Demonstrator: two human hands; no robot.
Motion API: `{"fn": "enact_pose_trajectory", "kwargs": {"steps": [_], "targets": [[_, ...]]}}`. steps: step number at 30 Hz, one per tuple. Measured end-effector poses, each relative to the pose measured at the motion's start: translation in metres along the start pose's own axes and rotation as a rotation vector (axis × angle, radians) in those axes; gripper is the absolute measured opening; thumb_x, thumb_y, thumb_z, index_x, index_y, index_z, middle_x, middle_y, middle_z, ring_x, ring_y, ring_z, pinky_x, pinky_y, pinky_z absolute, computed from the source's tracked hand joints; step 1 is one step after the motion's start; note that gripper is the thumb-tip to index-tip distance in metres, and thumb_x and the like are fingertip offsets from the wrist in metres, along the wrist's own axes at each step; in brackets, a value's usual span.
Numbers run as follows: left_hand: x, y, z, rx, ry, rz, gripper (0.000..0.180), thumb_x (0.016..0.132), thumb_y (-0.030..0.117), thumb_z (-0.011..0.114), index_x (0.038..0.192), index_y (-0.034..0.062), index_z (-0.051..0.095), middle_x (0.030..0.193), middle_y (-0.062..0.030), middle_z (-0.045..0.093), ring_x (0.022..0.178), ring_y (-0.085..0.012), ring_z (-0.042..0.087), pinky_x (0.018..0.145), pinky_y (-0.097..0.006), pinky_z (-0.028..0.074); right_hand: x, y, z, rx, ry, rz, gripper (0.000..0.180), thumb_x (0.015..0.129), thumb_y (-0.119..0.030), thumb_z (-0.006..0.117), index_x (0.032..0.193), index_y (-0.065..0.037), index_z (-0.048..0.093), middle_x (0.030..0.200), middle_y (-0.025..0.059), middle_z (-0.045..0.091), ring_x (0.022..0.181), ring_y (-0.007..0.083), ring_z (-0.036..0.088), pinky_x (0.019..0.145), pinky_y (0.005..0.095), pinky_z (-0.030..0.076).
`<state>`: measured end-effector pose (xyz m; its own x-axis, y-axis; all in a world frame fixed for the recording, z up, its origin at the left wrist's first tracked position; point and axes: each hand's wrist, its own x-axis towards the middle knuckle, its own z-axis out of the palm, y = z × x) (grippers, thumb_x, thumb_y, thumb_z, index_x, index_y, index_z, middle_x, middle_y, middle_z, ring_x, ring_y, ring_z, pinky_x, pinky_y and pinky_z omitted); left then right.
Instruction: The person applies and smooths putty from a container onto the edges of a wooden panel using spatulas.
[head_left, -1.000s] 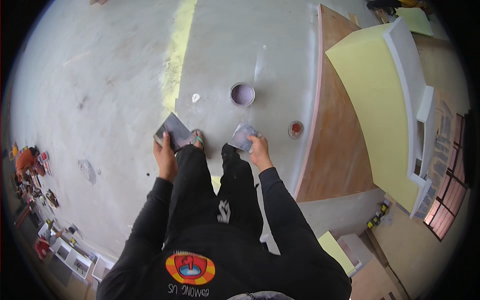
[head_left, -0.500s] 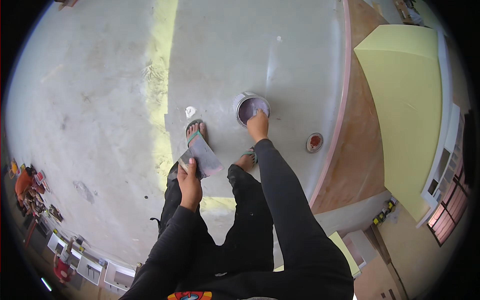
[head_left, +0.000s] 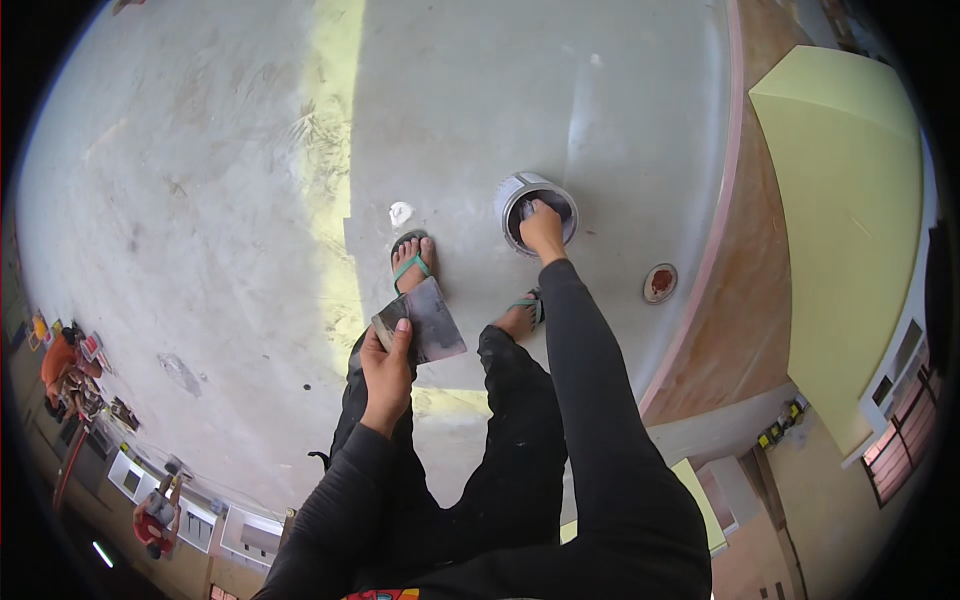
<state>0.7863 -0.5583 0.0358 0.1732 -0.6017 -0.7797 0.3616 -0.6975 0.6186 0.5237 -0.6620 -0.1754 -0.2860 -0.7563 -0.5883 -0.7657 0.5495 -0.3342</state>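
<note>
Left hand [head_left: 385, 365]: grip closed on flat trowel [head_left: 425, 322]. Right hand [head_left: 543, 228]: inside paint can [head_left: 530, 205] on floor [head_left: 200, 200], grip state unclear.

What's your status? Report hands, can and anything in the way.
Left hand grips flat putty blade, held level. Right hand reaches into open can, tool in it barely visible. Loose lid lies apart; nothing blocks the can.
</note>
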Motion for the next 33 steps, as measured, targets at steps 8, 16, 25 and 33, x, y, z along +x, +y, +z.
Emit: {"fn": "enact_pose_trajectory", "kwargs": {"steps": [8, 16, 25, 33], "targets": [[0.027, 0.009, 0.008, 0.146, 0.021, 0.104, 0.030, 0.099, 0.020, 0.057, 0.119, -0.0033, 0.055, 0.109, -0.0075, 0.063, 0.096, -0.0108, 0.057, 0.088, -0.026, 0.045, -0.051, 0.036, -0.031, 0.285, 0.112, -0.004, 0.037, 0.083, -0.011, 0.060, 0.118, 0.000, 0.061, 0.110, 0.0264, 0.064, 0.105, 0.0430, 0.060, 0.093, 0.0449, 0.046], [0.123, -0.010, 0.044, 0.227, -0.262, -0.077, 0.035, 0.097, 0.021, 0.054, 0.122, -0.0026, 0.054, 0.109, -0.0064, 0.062, 0.098, -0.0130, 0.057, 0.087, -0.027, 0.046, -0.111, 0.035, -0.051, 0.487, 0.298, -0.224, 0.025, 0.089, -0.008, 0.057, 0.112, 0.000, 0.061, 0.107, 0.0209, 0.064, 0.102, 0.0388, 0.061, 0.089, 0.0416, 0.048], [0.129, 0.009, 0.117, 0.213, -0.471, -0.320, 0.029, 0.098, 0.018, 0.050, 0.122, 0.0018, 0.054, 0.107, -0.0065, 0.062, 0.097, -0.0162, 0.061, 0.084, -0.032, 0.052, -0.190, 0.003, -0.094, 0.538, 0.488, -0.426, 0.035, 0.082, 0.004, 0.055, 0.115, -0.004, 0.062, 0.111, 0.0148, 0.061, 0.103, 0.0343, 0.059, 0.091, 0.0407, 0.047], [0.073, 0.026, 0.129, -0.081, -0.616, -0.368, 0.031, 0.100, 0.018, 0.048, 0.128, 0.0073, 0.048, 0.114, -0.0049, 0.060, 0.100, -0.0165, 0.061, 0.087, -0.033, 0.052, -0.189, -0.009, -0.097, 0.350, 0.578, -0.853, 0.064, 0.069, 0.009, 0.061, 0.125, -0.022, 0.062, 0.123, 0.0114, 0.049, 0.123, 0.0410, 0.044, 0.101, 0.0512, 0.042]]}}
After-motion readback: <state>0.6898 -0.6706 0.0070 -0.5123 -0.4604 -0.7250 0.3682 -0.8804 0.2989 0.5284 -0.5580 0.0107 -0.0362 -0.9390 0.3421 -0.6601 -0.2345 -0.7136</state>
